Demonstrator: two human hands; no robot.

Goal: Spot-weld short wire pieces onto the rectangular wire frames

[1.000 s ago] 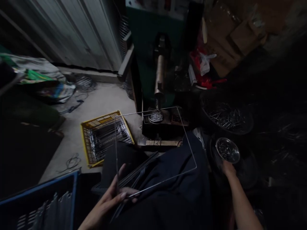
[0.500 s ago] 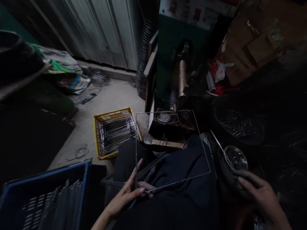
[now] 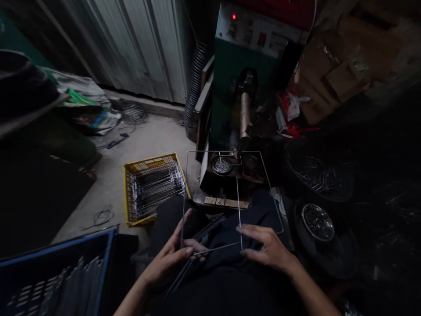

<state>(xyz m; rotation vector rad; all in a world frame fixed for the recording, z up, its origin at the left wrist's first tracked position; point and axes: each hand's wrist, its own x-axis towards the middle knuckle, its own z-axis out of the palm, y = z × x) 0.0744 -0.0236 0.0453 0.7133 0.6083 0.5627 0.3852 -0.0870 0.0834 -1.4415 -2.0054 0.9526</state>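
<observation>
My left hand (image 3: pixel 179 248) grips the lower left corner of a large rectangular wire frame (image 3: pixel 187 175), which stands tilted above my lap. Between the thumb and fingers of my right hand (image 3: pixel 263 248) is a thin straight metal rod (image 3: pixel 238 202), pointing up and away, inside the frame's outline. Its lower end is near the frame's bottom wire. Behind the frame's far edge, a small round dish of tiny metal pieces (image 3: pixel 221 165) sits below the welding machine's copper-coloured arm (image 3: pixel 245 116).
A yellow crate (image 3: pixel 126 193) of wire parts stands on the floor at left, with a blue crate (image 3: pixel 107 263) of metal strips nearer. On the right are a round metal bowl (image 3: pixel 318 222) and a dark basin of rods (image 3: pixel 317 173). The green machine (image 3: pixel 230 57) rises ahead.
My right hand has moved left from the metal bowl to the wire frame, bringing the rod with it. My left hand still holds the frame. The view has shifted slightly, and a red light now shows.
</observation>
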